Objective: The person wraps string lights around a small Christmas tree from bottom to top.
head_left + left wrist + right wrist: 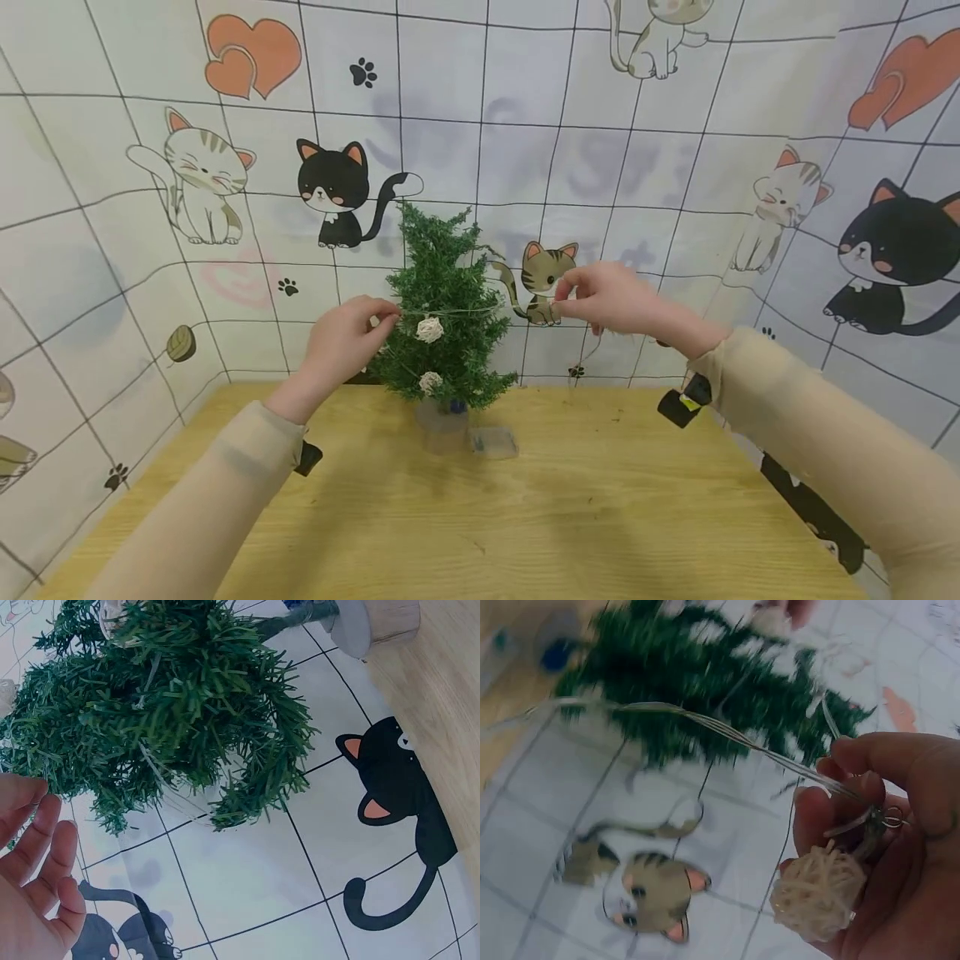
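A small green artificial Christmas tree [442, 267] stands near the wall, with white wicker balls [430, 329] on its front. A thin light-string wire [457, 312] stretches across it. At the tree's left side, my left hand [348, 340] pinches the wire between thumb and forefinger; its other fingers curl loosely in the left wrist view. Right of the tree, my right hand [611, 298] pinches the wire's other stretch. Within that hand's fingers, the right wrist view shows the twisted wire strands [757, 746] and another wicker ball [819, 891]. A loose end of wire hangs below.
The tree's pale round base [442, 429] rests on a wooden table [585, 508]. Beside it lies a small clear plastic box [495, 442]. Behind, a white gridded cloth [525, 158] with printed cats covers the walls.
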Available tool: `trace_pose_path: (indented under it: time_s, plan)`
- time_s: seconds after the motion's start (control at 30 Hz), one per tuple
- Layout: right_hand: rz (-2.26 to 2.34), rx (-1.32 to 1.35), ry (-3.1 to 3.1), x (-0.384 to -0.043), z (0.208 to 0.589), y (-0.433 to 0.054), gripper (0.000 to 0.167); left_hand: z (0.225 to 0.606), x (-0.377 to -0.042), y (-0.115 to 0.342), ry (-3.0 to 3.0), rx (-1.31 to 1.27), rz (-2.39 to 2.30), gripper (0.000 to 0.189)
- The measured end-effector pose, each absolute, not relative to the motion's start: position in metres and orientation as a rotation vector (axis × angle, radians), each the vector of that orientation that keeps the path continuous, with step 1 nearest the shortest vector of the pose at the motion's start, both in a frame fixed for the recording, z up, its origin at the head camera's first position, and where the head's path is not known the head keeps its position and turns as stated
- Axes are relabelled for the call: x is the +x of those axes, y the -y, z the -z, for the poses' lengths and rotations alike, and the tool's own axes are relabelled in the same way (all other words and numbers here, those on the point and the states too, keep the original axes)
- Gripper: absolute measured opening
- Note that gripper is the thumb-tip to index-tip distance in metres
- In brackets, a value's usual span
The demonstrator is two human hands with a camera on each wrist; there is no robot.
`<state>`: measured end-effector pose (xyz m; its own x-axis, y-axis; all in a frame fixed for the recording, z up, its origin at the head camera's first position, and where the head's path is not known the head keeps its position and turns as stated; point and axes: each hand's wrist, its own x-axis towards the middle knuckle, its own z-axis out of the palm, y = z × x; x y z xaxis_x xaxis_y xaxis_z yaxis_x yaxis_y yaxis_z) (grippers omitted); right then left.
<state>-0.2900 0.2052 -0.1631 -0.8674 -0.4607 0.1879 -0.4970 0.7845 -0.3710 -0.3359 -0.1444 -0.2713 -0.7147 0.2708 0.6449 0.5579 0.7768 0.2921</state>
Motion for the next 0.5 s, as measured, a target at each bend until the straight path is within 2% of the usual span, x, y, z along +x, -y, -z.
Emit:
trace_pose_path:
  time_s: [0.13, 0.3, 0.5]
  plan:
    - [-0.415, 0.689, 2.905, -0.305, 0.149, -0.208, 0.016, 0.269, -0.334, 0.144, 2.370, -0.626, 0.624, 0.021]
    - [-0.385, 0.605, 2.853, -0.321, 0.130, -0.211, 0.014, 0.265, -0.331, 0.144, 2.356, -0.616, 0.611, 0.021]
    - [-0.653, 0.453, 2.798, -0.334, 0.109, -0.210, 0.022, 0.263, -0.330, 0.143, 2.348, -0.610, 0.646, 0.020]
